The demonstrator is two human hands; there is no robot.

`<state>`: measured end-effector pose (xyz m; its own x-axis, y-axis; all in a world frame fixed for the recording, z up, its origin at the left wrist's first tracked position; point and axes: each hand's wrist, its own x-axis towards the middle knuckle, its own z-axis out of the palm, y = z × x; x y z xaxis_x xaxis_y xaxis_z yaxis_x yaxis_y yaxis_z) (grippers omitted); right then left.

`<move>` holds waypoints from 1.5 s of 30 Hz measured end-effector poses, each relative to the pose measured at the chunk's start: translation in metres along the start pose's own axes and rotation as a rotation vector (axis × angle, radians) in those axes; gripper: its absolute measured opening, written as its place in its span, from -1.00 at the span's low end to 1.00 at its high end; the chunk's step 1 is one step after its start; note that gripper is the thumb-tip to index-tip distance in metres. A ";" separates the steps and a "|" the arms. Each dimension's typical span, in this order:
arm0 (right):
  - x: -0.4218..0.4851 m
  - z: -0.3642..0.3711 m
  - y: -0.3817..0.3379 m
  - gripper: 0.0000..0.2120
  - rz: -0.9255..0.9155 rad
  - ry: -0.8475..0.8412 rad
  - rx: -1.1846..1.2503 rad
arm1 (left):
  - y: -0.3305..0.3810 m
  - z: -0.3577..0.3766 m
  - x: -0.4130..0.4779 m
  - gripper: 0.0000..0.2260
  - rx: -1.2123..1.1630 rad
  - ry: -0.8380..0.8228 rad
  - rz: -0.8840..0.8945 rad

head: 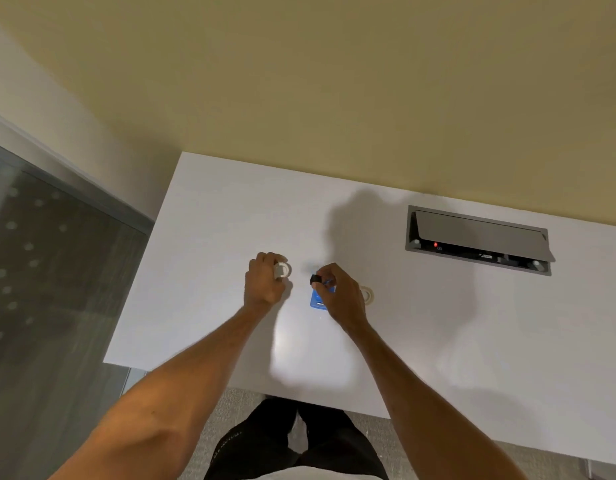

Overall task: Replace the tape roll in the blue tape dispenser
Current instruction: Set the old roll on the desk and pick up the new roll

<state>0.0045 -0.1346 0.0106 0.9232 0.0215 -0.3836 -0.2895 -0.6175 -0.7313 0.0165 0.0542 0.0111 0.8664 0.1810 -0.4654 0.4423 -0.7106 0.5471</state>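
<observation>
The blue tape dispenser lies on the white table, mostly covered by my right hand. That hand pinches a small black spool core just above the dispenser. My left hand is closed around a white tape roll, held a little above the table to the left of the dispenser. Another pale tape roll rests flat on the table to the right, partly hidden behind my right hand.
A grey cable box with its lid raised is set into the table at the back right. The table's left edge meets a grey glass partition. My legs stand at the near edge.
</observation>
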 end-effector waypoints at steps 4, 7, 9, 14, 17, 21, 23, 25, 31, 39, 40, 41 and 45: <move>0.013 0.007 0.004 -0.89 -0.026 -0.019 -0.043 | -0.001 0.006 0.007 -0.57 -0.004 0.029 -0.078; 0.021 0.008 0.008 -0.90 -0.031 -0.056 -0.078 | -0.001 0.009 0.015 -0.56 0.003 0.047 -0.113; 0.025 0.009 0.010 -0.94 -0.021 -0.069 -0.088 | -0.002 0.011 0.021 -0.56 0.001 0.057 -0.135; 0.032 0.007 0.016 -0.94 -0.038 -0.053 -0.096 | -0.007 0.012 0.033 -0.55 0.011 0.053 -0.172; 0.033 0.006 0.018 -0.93 -0.054 -0.045 -0.104 | -0.011 0.013 0.035 -0.56 0.019 0.048 -0.198; 0.033 0.006 0.020 -0.93 -0.062 -0.052 -0.100 | -0.013 0.014 0.036 -0.56 -0.003 0.049 -0.199; 0.033 0.006 0.020 -0.93 -0.061 -0.053 -0.094 | -0.014 0.013 0.036 -0.56 -0.015 0.054 -0.185; 0.032 0.006 0.020 -0.92 -0.049 -0.055 -0.091 | -0.015 0.012 0.035 -0.52 -0.016 0.044 -0.184; 0.023 0.008 0.017 -0.93 -0.059 -0.043 -0.083 | -0.015 0.014 0.023 -0.52 -0.026 0.046 -0.159; 0.005 0.009 0.010 -0.91 -0.034 -0.024 -0.064 | 0.003 0.020 -0.018 -0.63 -0.113 0.159 0.003; 0.002 0.009 0.009 -0.90 -0.030 -0.011 -0.057 | 0.004 0.020 -0.023 -0.64 -0.153 0.126 0.038; -0.001 0.009 0.008 -0.90 -0.027 0.003 -0.048 | 0.006 0.020 -0.027 -0.64 -0.188 0.082 0.068; -0.012 0.007 0.005 -0.88 -0.027 0.047 -0.019 | 0.010 0.020 -0.043 -0.59 -0.265 -0.015 0.103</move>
<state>-0.0101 -0.1329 0.0075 0.9416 0.0018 -0.3368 -0.2599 -0.6322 -0.7299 -0.0204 0.0258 0.0230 0.9072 0.1060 -0.4071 0.3993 -0.5215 0.7540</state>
